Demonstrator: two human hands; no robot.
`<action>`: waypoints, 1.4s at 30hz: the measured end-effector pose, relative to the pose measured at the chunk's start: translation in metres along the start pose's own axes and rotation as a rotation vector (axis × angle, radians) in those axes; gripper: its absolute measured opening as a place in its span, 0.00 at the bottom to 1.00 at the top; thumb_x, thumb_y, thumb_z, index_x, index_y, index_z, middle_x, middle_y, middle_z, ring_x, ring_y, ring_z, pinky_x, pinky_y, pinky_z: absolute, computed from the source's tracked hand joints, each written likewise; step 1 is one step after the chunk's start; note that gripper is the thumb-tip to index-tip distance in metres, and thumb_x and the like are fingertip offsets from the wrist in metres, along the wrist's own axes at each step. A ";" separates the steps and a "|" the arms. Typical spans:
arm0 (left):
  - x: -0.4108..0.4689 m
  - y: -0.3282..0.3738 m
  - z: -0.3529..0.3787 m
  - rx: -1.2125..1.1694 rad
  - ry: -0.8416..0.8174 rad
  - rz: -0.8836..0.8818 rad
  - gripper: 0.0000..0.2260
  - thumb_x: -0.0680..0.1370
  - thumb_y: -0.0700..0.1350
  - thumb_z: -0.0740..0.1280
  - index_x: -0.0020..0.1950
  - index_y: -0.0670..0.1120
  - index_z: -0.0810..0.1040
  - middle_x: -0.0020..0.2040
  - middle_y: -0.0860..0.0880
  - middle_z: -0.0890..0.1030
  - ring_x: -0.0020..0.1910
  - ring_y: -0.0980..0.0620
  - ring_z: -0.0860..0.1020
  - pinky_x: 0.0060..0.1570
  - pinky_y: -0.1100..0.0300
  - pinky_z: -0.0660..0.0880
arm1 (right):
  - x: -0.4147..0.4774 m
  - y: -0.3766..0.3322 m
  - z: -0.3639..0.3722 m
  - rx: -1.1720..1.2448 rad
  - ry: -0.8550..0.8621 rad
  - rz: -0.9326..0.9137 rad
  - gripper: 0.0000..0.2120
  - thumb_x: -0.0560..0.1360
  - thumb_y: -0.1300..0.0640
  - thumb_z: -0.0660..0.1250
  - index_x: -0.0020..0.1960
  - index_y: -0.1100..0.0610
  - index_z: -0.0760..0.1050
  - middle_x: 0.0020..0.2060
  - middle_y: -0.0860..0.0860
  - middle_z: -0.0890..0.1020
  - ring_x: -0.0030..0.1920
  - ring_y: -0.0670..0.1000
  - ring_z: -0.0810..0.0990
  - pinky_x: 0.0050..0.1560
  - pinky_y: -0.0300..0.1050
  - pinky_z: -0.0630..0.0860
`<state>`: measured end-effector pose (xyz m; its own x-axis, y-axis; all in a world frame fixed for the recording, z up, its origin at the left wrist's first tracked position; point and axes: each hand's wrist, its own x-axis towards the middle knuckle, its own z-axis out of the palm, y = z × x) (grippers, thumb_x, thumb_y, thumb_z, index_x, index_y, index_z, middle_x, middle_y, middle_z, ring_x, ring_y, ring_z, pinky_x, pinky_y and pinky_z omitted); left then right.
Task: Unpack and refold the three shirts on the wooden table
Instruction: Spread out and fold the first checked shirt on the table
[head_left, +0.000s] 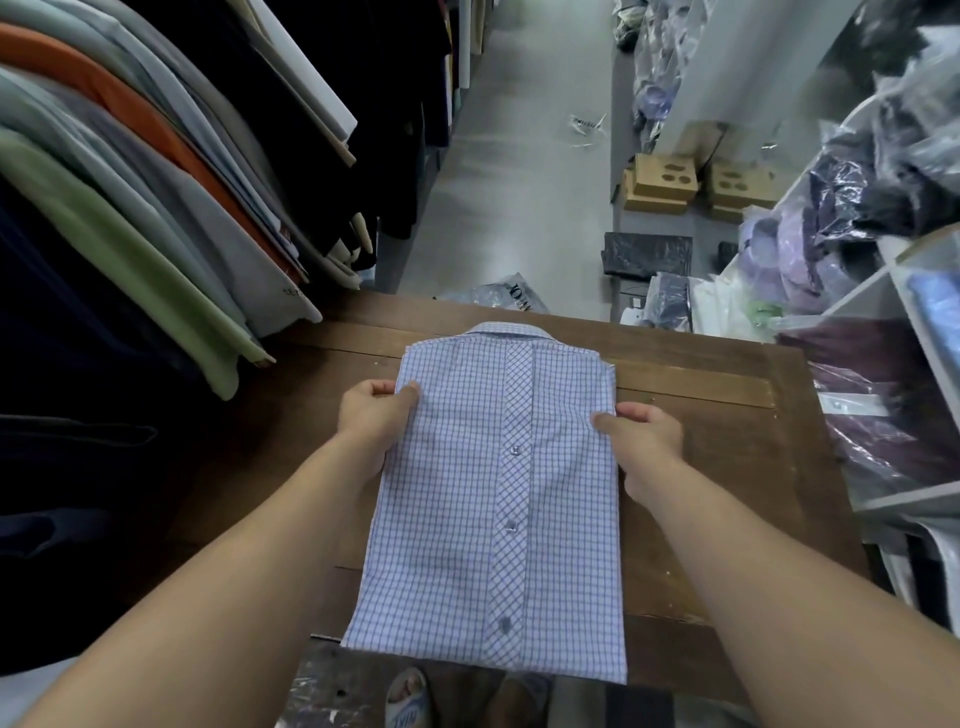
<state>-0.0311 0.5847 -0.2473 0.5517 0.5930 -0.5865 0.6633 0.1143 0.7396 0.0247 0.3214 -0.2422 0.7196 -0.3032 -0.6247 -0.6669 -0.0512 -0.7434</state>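
The left hand (371, 415) and right hand (644, 434) are pinching the side edges of the checked shirt (493, 499) lying folded on the wooden table (701, 415), seemingly squaring the fold, with setting it aside likely coming next

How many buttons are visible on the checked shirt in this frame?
3, along the front strip of the checked shirt: upper button toward the top, middle button halfway down, lower button near the hem. More may be hidden higher up.

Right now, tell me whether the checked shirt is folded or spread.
Folded: the checked shirt forms a narrow rectangle, no sleeves showing, placket up.
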 end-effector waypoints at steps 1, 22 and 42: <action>0.002 0.000 0.001 0.004 0.001 0.015 0.11 0.79 0.49 0.71 0.59 0.47 0.77 0.50 0.50 0.80 0.44 0.52 0.78 0.40 0.55 0.75 | -0.001 0.000 0.001 0.009 0.012 -0.003 0.17 0.73 0.66 0.75 0.59 0.57 0.77 0.51 0.54 0.82 0.46 0.54 0.83 0.41 0.48 0.81; -0.041 -0.025 -0.040 0.508 -0.169 0.140 0.12 0.77 0.53 0.70 0.53 0.48 0.72 0.49 0.51 0.78 0.44 0.53 0.77 0.37 0.57 0.75 | -0.056 0.030 -0.022 -0.522 -0.079 -0.087 0.13 0.76 0.52 0.71 0.55 0.56 0.70 0.46 0.51 0.80 0.46 0.53 0.82 0.53 0.55 0.82; -0.070 -0.066 -0.068 0.543 -0.292 0.088 0.11 0.77 0.48 0.74 0.52 0.45 0.76 0.52 0.47 0.82 0.51 0.46 0.83 0.54 0.47 0.82 | -0.113 0.081 -0.045 -0.553 0.001 -0.067 0.08 0.77 0.56 0.68 0.42 0.57 0.72 0.41 0.54 0.81 0.47 0.57 0.83 0.53 0.55 0.82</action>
<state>-0.1476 0.5896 -0.2325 0.6805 0.3309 -0.6538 0.7293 -0.3923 0.5605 -0.1193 0.3084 -0.2210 0.7642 -0.2826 -0.5798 -0.6217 -0.5620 -0.5455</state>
